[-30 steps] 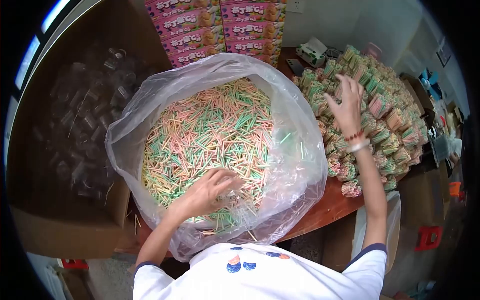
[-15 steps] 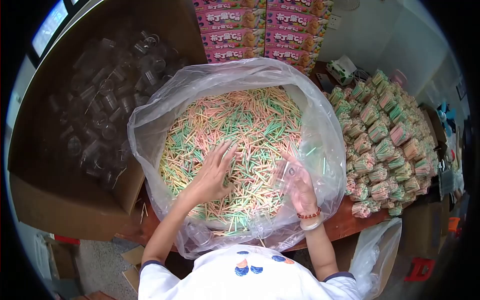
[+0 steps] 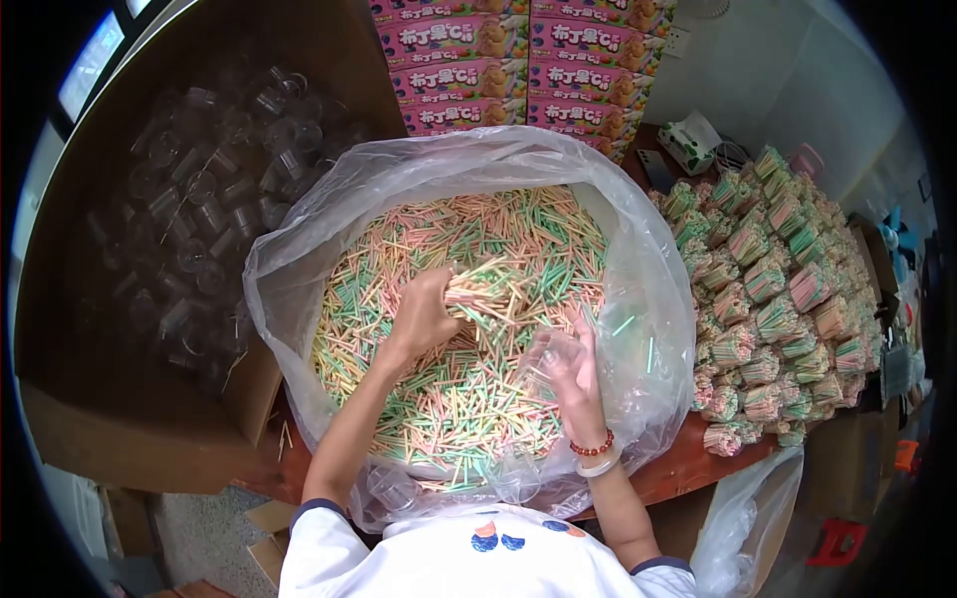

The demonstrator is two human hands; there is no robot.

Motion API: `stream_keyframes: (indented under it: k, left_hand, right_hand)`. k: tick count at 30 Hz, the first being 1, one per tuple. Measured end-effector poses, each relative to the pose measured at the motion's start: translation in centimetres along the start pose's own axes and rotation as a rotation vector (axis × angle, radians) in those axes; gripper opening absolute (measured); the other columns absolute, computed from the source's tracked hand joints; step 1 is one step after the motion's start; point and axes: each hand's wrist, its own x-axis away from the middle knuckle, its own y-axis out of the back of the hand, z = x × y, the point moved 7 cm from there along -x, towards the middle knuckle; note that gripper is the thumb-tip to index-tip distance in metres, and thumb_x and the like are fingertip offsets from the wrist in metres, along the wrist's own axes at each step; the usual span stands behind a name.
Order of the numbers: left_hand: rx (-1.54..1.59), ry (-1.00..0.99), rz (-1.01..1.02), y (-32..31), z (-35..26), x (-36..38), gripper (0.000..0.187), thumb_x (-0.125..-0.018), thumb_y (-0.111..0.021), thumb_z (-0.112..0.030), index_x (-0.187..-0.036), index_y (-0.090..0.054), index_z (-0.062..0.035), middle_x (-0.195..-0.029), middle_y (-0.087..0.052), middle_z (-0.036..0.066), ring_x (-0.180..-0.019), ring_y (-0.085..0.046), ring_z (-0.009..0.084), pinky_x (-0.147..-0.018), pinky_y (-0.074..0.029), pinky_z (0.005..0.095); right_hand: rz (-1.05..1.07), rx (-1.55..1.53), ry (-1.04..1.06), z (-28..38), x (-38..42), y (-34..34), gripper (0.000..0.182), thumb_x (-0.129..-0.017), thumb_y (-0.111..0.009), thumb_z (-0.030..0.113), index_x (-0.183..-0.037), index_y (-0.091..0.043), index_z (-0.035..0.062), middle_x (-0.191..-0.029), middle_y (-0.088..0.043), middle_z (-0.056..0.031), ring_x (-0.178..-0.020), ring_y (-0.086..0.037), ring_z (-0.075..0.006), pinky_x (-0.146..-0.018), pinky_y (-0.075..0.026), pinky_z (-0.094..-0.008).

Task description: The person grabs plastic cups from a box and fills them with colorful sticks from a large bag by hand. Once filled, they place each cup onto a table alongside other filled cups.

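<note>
A large clear plastic bag (image 3: pixel 648 259) stands open, full of short pink, green and yellow sticks (image 3: pixel 399 239). Over the middle of the pile, my left hand (image 3: pixel 427 311) is closed round a bundle of sticks (image 3: pixel 488 291), which points to the right. My right hand (image 3: pixel 576 377) holds a clear plastic cup (image 3: pixel 550 361) to the right of that bundle, inside the bag. The cup's mouth is hard to make out. More clear cups (image 3: pixel 516 478) lie at the bag's near edge.
A cardboard box (image 3: pixel 130 429) with many clear cups (image 3: pixel 209 214) stands at the left. Bundled sticks (image 3: pixel 763 324) are stacked at the right. Pink printed boxes (image 3: pixel 454 80) rise behind the bag. A tissue pack (image 3: pixel 690 142) lies at the back right.
My left hand has moved up slightly and closed round a bundle of sticks. My right hand has shifted left with the cup, towards the bundle. The view has shifted slightly.
</note>
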Motion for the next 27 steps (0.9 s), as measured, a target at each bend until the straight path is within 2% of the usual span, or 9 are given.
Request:
stream_keyframes:
  k: [3, 7, 9, 10, 17, 20, 23, 25, 27]
  left_hand:
    - [0.416, -0.037, -0.221, 1.1, 0.4, 1.0, 0.033, -0.076, -0.076, -0.001, -0.109, -0.074, -0.0003, -0.091, -0.076, 0.011, -0.084, -0.071, 0.0217, -0.081, -0.056, 0.0389]
    - [1.307, 0.444, -0.137, -1.2, 1.4, 2.9, 0.047, -0.099, -0.056, 0.000, -0.145, -0.050, -0.0052, -0.125, -0.065, 0.011, -0.117, -0.064, 0.0190, -0.093, -0.054, 0.0351]
    - [1.425, 0.521, -0.199, -0.3, -0.6, 3.5, 0.043, -0.100, -0.055, -0.001, -0.142, -0.051, -0.0043, -0.124, -0.068, 0.012, -0.118, -0.064, 0.0221, -0.096, -0.054, 0.0372]
    - [1.457, 0.298, -0.104, 0.5, -1.8, 3.0, 0.035, -0.101, -0.056, -0.003, -0.136, -0.054, -0.0032, -0.126, -0.069, 0.013, -0.120, -0.065, 0.0236, -0.098, -0.054, 0.0381]
    - [1.458, 0.250, -0.215, 1.4, -5.9, 3.8, 0.020, -0.101, -0.064, -0.012, -0.120, -0.060, -0.0045, -0.119, -0.072, 0.015, -0.120, -0.068, 0.0249, -0.099, -0.054, 0.0391]
    - [1.466, 0.206, -0.254, 2.0, -5.3, 3.8, 0.016, -0.103, -0.062, -0.023, -0.111, -0.065, -0.0090, -0.120, -0.073, 0.013, -0.120, -0.065, 0.0220, -0.100, -0.051, 0.0402]
    - [1.422, 0.327, -0.296, -0.4, -4.3, 4.5, 0.023, -0.103, -0.063, -0.035, -0.106, -0.069, -0.0130, -0.122, -0.073, 0.009, -0.119, -0.062, 0.0191, -0.105, -0.044, 0.0417]
    - [1.492, 0.341, -0.262, -2.4, -5.5, 4.6, 0.022, -0.102, -0.065, -0.033, -0.108, -0.069, -0.0119, -0.122, -0.073, 0.009, -0.114, -0.063, 0.0185, -0.103, -0.046, 0.0405]
    - [1.511, 0.356, -0.270, -2.0, -5.2, 4.2, 0.023, -0.102, -0.065, -0.032, -0.111, -0.067, -0.0109, -0.119, -0.073, 0.008, -0.115, -0.064, 0.0197, -0.101, -0.048, 0.0408]
  right_hand:
    - [0.129, 0.158, 0.025, 0.4, -0.3, -1.8, 0.089, -0.091, -0.074, 0.016, -0.161, -0.020, 0.0034, -0.138, -0.055, -0.0160, -0.127, -0.056, -0.0235, -0.110, -0.046, -0.0402]
    - [0.094, 0.493, 0.072, 0.4, -1.0, -4.1, 0.085, -0.081, -0.083, 0.006, -0.154, -0.039, 0.0044, -0.136, -0.059, -0.0138, -0.127, -0.058, -0.0230, -0.107, -0.049, -0.0365]
    - [0.029, 0.530, 0.176, 0.4, -1.4, -4.9, 0.077, -0.074, -0.089, 0.009, -0.142, -0.052, 0.0042, -0.124, -0.070, -0.0145, -0.112, -0.069, -0.0258, -0.097, -0.056, -0.0385]
    - [0.026, 0.529, 0.179, 0.5, -1.4, -5.2, 0.077, -0.074, -0.089, 0.009, -0.142, -0.052, 0.0042, -0.124, -0.070, -0.0145, -0.112, -0.069, -0.0258, -0.097, -0.056, -0.0385]
    - [-0.030, 0.465, 0.320, 1.3, -1.7, -5.5, 0.068, -0.076, -0.089, 0.006, -0.135, -0.054, 0.0052, -0.128, -0.066, -0.0158, -0.119, -0.066, -0.0250, -0.100, -0.054, -0.0379]
    - [-0.052, -0.240, 0.052, 0.4, -1.6, -3.1, 0.037, -0.100, -0.067, 0.013, -0.133, -0.054, 0.0037, -0.130, -0.064, -0.0113, -0.117, -0.065, -0.0201, -0.103, -0.054, -0.0397]
    - [-0.090, -0.321, -0.036, -2.0, -1.8, -2.9, 0.044, -0.110, -0.045, 0.043, -0.136, -0.053, 0.0076, -0.126, -0.063, -0.0047, -0.117, -0.063, -0.0162, -0.106, -0.051, -0.0379]
    - [-0.074, -0.184, -0.081, -3.0, -1.3, -4.0, 0.050, -0.112, -0.039, 0.045, -0.139, -0.056, 0.0060, -0.132, -0.066, -0.0071, -0.128, -0.059, -0.0169, -0.112, -0.046, -0.0409]
    - [0.105, -0.262, -0.088, -2.0, -1.0, -4.7, 0.042, -0.106, -0.057, 0.031, -0.140, -0.045, 0.0084, -0.127, -0.062, -0.0052, -0.125, -0.057, -0.0157, -0.109, -0.046, -0.0350]
